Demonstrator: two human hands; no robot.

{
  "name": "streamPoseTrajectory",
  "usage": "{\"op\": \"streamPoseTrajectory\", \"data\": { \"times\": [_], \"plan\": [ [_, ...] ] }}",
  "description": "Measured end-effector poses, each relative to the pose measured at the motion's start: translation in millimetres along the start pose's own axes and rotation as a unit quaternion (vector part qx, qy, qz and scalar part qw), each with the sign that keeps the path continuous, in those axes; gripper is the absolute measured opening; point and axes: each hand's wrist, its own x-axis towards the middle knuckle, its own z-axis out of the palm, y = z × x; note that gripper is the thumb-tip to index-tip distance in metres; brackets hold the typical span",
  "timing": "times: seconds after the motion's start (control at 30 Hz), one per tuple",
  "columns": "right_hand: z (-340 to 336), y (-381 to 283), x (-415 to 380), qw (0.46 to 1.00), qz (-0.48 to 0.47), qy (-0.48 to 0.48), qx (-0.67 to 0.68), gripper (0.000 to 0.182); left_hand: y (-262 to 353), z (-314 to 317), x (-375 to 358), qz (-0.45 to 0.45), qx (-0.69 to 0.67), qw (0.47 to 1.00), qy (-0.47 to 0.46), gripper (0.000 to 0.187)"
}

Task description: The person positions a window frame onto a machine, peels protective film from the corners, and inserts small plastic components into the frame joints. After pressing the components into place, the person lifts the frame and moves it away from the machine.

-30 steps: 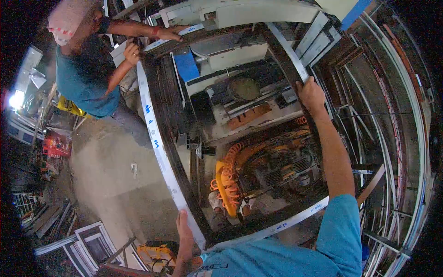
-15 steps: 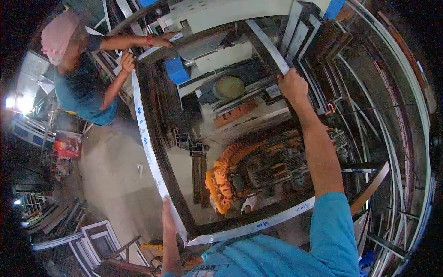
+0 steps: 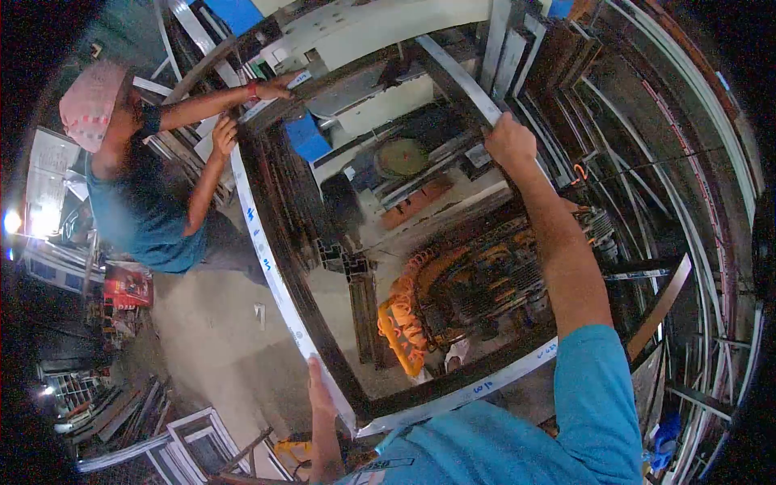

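A large rectangular window frame [image 3: 295,331], dark brown inside with white protective film and blue handwritten marks along its edges, is held up before me. Near its closest left corner, my left hand [image 3: 321,390] is closed against the outer side, with most of its fingers hidden. My right hand [image 3: 512,144] wraps round the bar on the right side, arm stretched forward. At the far left corner a co-worker [image 3: 145,186] in a pink cap has one hand [image 3: 275,86] on the frame's top and the other hand [image 3: 224,136] beside its edge.
Through the frame show an orange coiled hose [image 3: 404,323], a workbench [image 3: 352,48] and a blue box [image 3: 307,139]. Long metal profiles [image 3: 727,202] lean along the right. White frames [image 3: 202,436] lie at lower left, with a red bag [image 3: 128,287] farther back.
The near left corner of the frame has shifted right and slightly down in view. The co-worker appears lower and farther left. Both my hands keep their hold.
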Motion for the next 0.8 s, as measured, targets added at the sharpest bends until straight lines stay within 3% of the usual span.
{"op": "streamPoseTrajectory", "data": {
  "times": [0.07,0.3,0.43,0.53,0.8],
  "plan": [
    [2,0,-1,1.000,-0.003,-0.006,-0.006,0.044,-7,-8,4,0.013,0.026,0.998,0.052,0.060],
    [2,-3,0,0.999,-0.016,-0.004,-0.039,0.049,-9,-12,4,0.011,0.068,0.994,0.083,0.067],
    [-3,-5,1,0.998,-0.008,-0.026,-0.048,0.049,-1,3,-4,0.056,0.102,0.989,0.091,0.067],
    [-12,-11,1,0.997,0.033,-0.070,-0.029,0.049,11,17,-15,0.036,0.135,0.984,0.113,0.065],
    [-15,-10,-1,0.998,0.030,-0.050,-0.023,0.048,-1,-11,3,-0.020,0.103,0.993,0.050,0.070]
  ]
}}
